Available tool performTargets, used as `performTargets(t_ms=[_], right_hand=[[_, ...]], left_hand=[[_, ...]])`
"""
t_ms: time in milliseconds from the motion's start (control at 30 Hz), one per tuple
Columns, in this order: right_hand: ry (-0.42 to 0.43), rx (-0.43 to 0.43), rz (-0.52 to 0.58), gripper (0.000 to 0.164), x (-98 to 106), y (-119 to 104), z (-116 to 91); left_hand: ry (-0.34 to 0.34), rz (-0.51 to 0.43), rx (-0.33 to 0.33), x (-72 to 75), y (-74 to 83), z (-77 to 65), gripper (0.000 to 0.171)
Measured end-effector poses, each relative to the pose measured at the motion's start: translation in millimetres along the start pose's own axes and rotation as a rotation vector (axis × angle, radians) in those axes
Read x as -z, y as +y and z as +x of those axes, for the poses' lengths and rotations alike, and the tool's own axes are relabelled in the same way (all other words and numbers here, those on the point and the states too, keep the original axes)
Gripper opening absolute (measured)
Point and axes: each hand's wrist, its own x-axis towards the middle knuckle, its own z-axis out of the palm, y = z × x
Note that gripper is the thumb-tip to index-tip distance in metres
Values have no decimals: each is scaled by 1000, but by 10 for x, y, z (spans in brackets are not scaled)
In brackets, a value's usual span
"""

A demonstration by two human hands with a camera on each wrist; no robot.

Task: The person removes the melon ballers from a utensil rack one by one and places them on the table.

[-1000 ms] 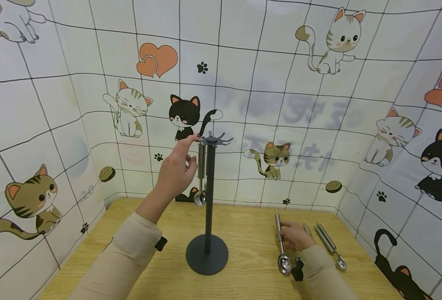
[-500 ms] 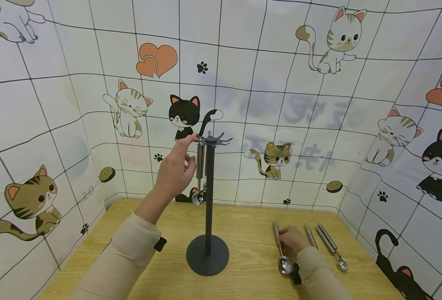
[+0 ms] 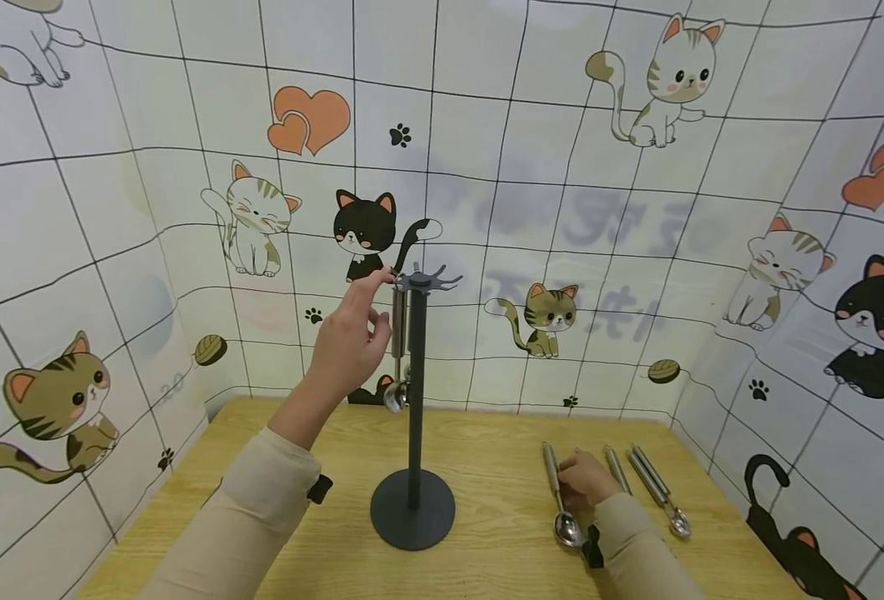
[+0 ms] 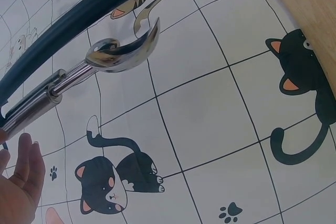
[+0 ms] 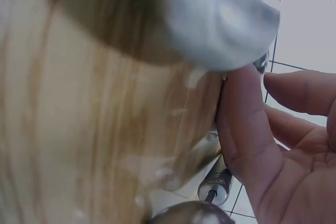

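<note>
My left hand (image 3: 352, 337) is raised at the top of a dark grey utensil stand (image 3: 417, 392). Thumb and index finger pinch the top end of a metal scoop (image 4: 123, 59) that hangs from a hook there, its bowl downward. The other fingers are loosely bent, away from the handle. A second hanging utensil is mostly hidden behind it. At the right of the table, my right hand (image 3: 590, 477) holds another metal scoop (image 3: 567, 529) by its thick handle, bowl toward me. In the right wrist view the bowl is blurred and close, and the fingers hide the handle.
Two or more metal utensils (image 3: 655, 479) with tubular handles lie on the wooden table (image 3: 486, 467), right of my right hand. The stand's round base (image 3: 413, 533) sits at table centre. A white cat-print sheet (image 3: 471, 133) rises behind and on both sides.
My right hand has shifted slightly left, and the scoop's handle end has come down and toward me. The hanging scoop has swung slightly; my left hand has stayed at the hook.
</note>
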Motion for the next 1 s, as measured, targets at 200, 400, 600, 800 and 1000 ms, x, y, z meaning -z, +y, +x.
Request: performTargets(t_ms=[200,400,600,800,1000], right_hand=[[-15,-50,133,42,24,24,-20],[-23,-105,264,47,36,80,11],[-42,-95,252,49,32,50,10],[-48,-47,189,41,72,-50,-39],[-91,14,201,50,120,-207,-75]], left_hand=[[-2,7,-8,3,14,13,60],[-6,20,-13,12,16,18,60],[-12,46,-3,11,-1,2,61],[-17,43,-10,-2,10,2,61],[-3,69,-39,-3,17,54,54]])
